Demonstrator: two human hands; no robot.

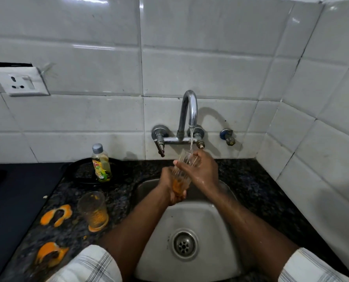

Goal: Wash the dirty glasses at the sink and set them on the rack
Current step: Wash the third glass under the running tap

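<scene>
A clear ribbed glass (181,169) with orange residue at its base tilts under the running tap (190,110) over the steel sink (214,224). My left hand (170,189) grips the glass's lower end. My right hand (202,169) wraps around its upper part near the rim, where the water stream lands. A second dirty glass (93,209) with orange pulp stands upright on the dark granite counter (251,186), left of the sink.
A dish soap bottle (101,163) stands on a black round tray (82,171) behind the second glass. Orange peels (56,214) lie on the counter at the left. A wall socket (19,81) is mounted at the upper left. No rack is in view.
</scene>
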